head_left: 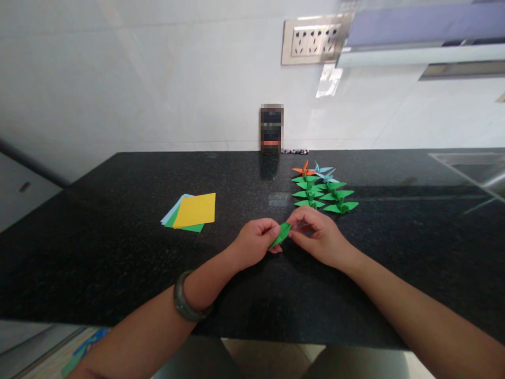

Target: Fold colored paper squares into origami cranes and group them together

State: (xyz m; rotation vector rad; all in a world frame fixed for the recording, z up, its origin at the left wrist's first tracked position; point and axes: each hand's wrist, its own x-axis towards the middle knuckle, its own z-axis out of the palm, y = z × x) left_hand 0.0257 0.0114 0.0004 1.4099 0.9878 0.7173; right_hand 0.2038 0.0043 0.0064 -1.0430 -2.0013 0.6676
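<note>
Head view: left hand (258, 242) and right hand (321, 237), fingers clamped on small folded green paper (281, 235), seem mid-fold, probably needing precise creasing.

Counter (118, 242) runs back to wall (177, 79). Near its middle: paper (281, 235), between left hand (256, 241) and right hand (319, 238), fingers of both on it. Bracelet (184, 297) around left forearm. Sheets (196, 211) lie on counter, left of and farther back than left hand — stacked, overlapping, offset from one another. Cranes (336, 195) stand close together just behind right hand, in rows reaching toward wall. Box (272, 128) upright at counter's back, before wall, laterally between sheets and cranes. Beads (295, 151) at its foot, right side — behind cranes. Socket (314, 41) on wall, above and right of box.
</note>
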